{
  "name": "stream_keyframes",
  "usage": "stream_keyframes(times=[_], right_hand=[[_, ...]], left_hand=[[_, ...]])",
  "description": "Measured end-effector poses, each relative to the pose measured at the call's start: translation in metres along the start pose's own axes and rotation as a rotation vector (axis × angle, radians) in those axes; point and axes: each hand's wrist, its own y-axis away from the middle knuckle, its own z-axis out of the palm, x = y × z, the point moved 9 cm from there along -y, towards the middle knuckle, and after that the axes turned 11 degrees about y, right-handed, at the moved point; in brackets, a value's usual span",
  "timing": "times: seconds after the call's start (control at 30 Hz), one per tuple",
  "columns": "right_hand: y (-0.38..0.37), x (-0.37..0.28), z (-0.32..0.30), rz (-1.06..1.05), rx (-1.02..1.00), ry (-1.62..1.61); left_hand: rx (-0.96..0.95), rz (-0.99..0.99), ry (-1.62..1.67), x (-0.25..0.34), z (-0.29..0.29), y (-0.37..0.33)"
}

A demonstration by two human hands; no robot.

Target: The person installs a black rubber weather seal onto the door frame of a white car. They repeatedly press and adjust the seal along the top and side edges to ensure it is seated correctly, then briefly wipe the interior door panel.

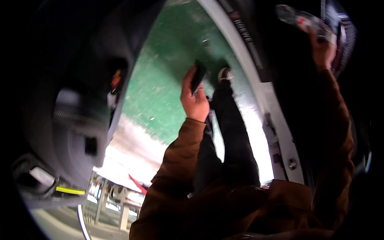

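My left hand (194, 98) is closed round a flat black object (199, 76), held above the green floor. Its kind is not clear, though it is about as long as the palm. At the upper right, inside the dark car interior, my right hand (323, 52) is closed on a clear plastic bottle (292, 17) with a red patch. Motion blurs the bottle, and my fingers hide part of it.
To the left stands an open car door (72, 132) with a dark inner panel. A pale door sill (280, 132) curves along the right. My legs (234, 132) and one shoe (225, 75) are over the green floor (160, 68) between them.
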Motion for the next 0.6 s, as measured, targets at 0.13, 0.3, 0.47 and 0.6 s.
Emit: stream_keyframes(times=[0.13, 0.3, 0.47, 0.6], right_hand=[[0.005, -0.012, -0.016, -0.132, 0.263, 0.149], [0.004, -0.016, -0.012, -0.045, 0.193, 0.147], [0.004, -0.017, -0.011, -0.019, 0.140, 0.161], [0.004, -0.019, -0.009, 0.020, 0.089, 0.151]], left_hand=[[-0.160, 0.367, -0.308, 0.030, 0.094, -0.046], [-0.427, 0.654, -0.430, 0.037, 0.219, -0.114], [-0.653, 0.678, -0.720, 0.002, 0.272, -0.159], [-0.685, 0.599, -0.706, 0.004, 0.247, -0.152]])
